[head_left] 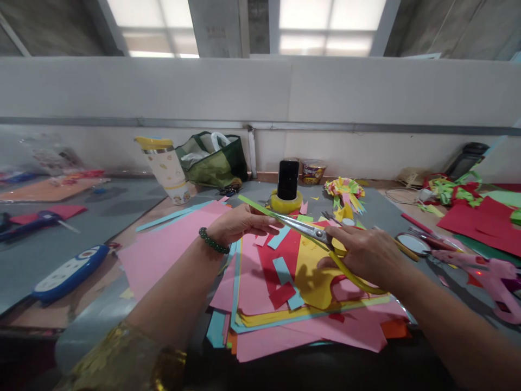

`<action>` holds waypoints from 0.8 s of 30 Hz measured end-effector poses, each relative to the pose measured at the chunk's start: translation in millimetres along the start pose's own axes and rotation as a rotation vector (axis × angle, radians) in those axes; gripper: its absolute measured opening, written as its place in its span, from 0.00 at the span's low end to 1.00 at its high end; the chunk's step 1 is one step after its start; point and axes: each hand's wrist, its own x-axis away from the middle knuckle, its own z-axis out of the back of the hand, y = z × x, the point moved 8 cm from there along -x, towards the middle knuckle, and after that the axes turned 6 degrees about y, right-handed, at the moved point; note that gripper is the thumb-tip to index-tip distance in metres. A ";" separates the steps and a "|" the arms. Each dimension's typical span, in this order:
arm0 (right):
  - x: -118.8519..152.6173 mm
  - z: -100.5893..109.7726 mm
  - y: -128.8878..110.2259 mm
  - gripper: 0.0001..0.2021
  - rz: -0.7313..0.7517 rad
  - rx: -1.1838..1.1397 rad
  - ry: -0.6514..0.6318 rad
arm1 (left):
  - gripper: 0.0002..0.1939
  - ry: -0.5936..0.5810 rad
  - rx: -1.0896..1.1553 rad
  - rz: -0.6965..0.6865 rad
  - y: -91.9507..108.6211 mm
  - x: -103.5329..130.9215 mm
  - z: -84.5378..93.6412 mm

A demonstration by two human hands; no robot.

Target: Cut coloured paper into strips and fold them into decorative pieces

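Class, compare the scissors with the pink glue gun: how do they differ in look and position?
The scissors are silver and yellow; the glue gun is mostly pink. The scissors are up in the right grip, above the paper stack; the glue gun lies unheld on the table. The glue gun shows a red light; the scissors show none. Both are hand tools.

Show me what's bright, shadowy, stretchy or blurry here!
In the head view, the windows glare white; a shadow darkens the yellow paper below the right hand; the yellow-lidded cup leans outward, perhaps from lens stretch; the orange sheet far left looks blurry.
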 end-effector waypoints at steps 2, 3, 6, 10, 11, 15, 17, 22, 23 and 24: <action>-0.4 1.0 0.6 0.33 0.000 0.008 0.002 | 0.06 0.007 -0.004 -0.002 2.5 0.9 2.2; -0.6 1.3 0.9 0.33 -0.001 0.013 0.002 | 0.06 0.014 -0.001 -0.005 3.8 1.4 3.7; -0.5 1.3 1.9 0.33 -0.006 0.026 0.001 | 0.05 0.035 0.013 -0.012 6.5 2.9 7.9; -0.5 1.8 1.3 0.32 0.002 0.022 0.013 | 0.05 0.036 0.027 -0.035 7.2 3.7 8.9; -0.6 2.0 0.8 0.32 0.006 0.015 0.017 | 0.05 0.030 0.025 -0.043 7.2 3.7 8.5; -1.1 3.7 -0.4 0.31 0.010 0.000 0.042 | 0.06 0.000 0.008 -0.058 6.0 3.1 5.9; -1.2 4.2 -0.7 0.31 0.010 0.002 0.054 | 0.07 -0.019 0.004 -0.059 5.1 2.6 3.9; -1.3 3.6 -1.2 0.31 0.018 0.007 0.064 | 0.09 -0.045 0.021 -0.049 2.7 1.0 -1.5; -1.3 3.5 -1.2 0.31 0.020 0.005 0.065 | 0.09 -0.045 0.024 -0.046 2.3 0.8 -2.2; -1.3 3.5 -1.1 0.30 0.021 0.002 0.065 | 0.09 -0.044 0.027 -0.045 2.2 0.6 -2.7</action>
